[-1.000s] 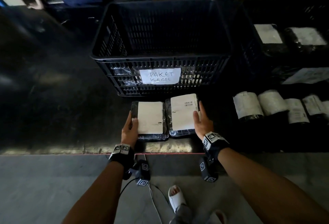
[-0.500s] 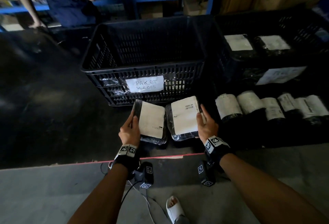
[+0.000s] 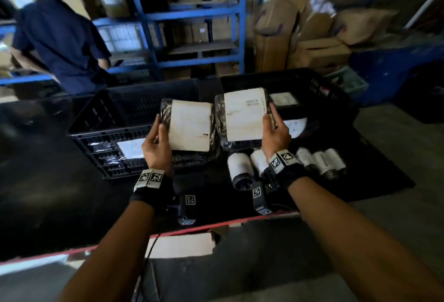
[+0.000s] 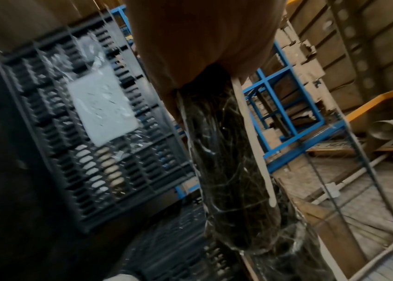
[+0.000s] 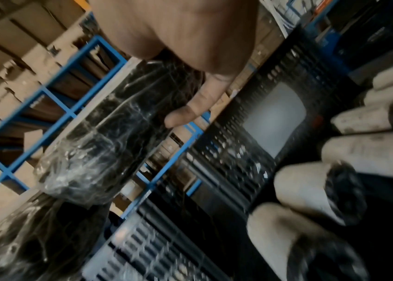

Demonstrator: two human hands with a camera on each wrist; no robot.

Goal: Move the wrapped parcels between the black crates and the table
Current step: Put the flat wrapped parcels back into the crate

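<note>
Two flat parcels in black wrap with white labels are held up in the air, side by side. My left hand (image 3: pixel 158 143) grips the left parcel (image 3: pixel 189 128) by its left edge; my right hand (image 3: pixel 274 131) grips the right parcel (image 3: pixel 242 116) by its right edge. Both hang above the near rim of the labelled black crate (image 3: pixel 113 133). A second black crate (image 3: pixel 319 90) stands to the right with a labelled parcel (image 3: pixel 283 98) inside. In the left wrist view the left parcel (image 4: pixel 229 171) shows edge-on; in the right wrist view the right parcel (image 5: pixel 118 121) does too.
Several rolled parcels (image 3: pixel 240 169) with white labels lie on the black table (image 3: pixel 48 193) right of my hands. A person in dark blue (image 3: pixel 62 37) stands behind the crates at the left. Blue shelving (image 3: pixel 199 13) and cardboard boxes (image 3: pixel 312 37) fill the back.
Both hands have lifted the two parcels off the table and up to the level of the crate rims. The head view has tilted upward.
</note>
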